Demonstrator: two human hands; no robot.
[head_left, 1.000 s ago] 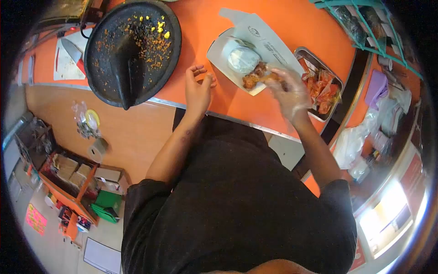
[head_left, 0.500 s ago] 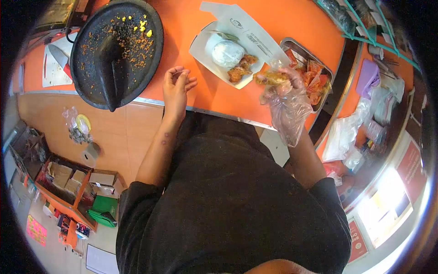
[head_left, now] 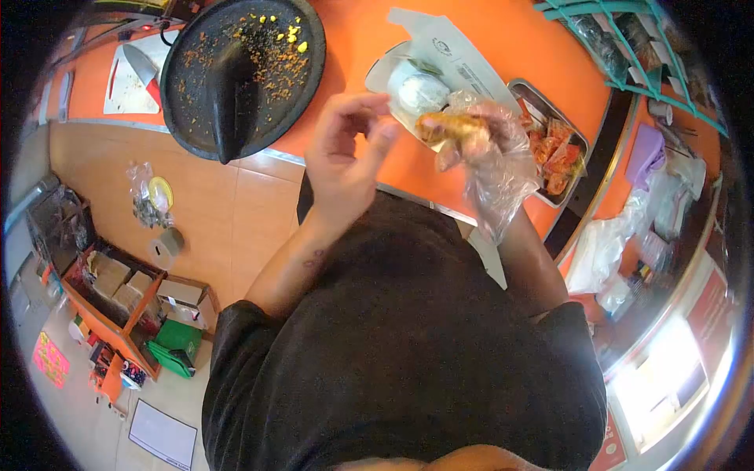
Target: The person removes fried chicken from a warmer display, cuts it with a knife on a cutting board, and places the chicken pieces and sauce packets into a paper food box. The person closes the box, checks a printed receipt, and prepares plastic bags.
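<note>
In a clear plastic glove, my right hand (head_left: 495, 149) grips a piece of fried chicken (head_left: 452, 127) in front of the paper food box (head_left: 385, 67). Inside the box lies a wrapped white mound (head_left: 422, 93), with something green beside it; my right hand and the chicken cover the box's near corner. My bare left hand (head_left: 345, 153) is raised just left of the box, fingers curled but apart from the thumb, with nothing between them. To the right of my gloved hand, a metal tray (head_left: 583, 161) holds reddish-orange food pieces (head_left: 556, 153).
A black stone mortar (head_left: 184, 118) with its pestle (head_left: 228, 110) and crumbs stands on the orange counter (head_left: 353, 31). Left of it, a knife (head_left: 140, 64) lies on a white cutting board (head_left: 126, 94). A teal wire rack (head_left: 620, 47) stands at the upper right.
My left hand has risen and moved right, towards the box. My right hand has brought the chicken slightly up and left, over the box's near corner. The whole view has shifted a little.
</note>
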